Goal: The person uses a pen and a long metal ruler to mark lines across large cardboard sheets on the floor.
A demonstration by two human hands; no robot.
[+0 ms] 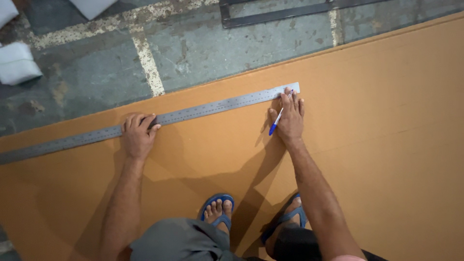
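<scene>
Fingers (141, 120) of the left hand (137, 135) are curled down over the long steel ruler (203, 110), pressing it flat against the brown cardboard sheet (386, 145). Right hand (289, 118) pinches a blue-capped pen (277, 121) between thumb and forefinger, fingertips touching the ruler near its right end. Ruler lies slanted along the sheet's far edge, just beside the worn concrete floor (203, 48). Both feet, in blue sandals (217, 208), stand on the cardboard. White foam pieces (17, 63) lie on the floor at upper left, well apart.
</scene>
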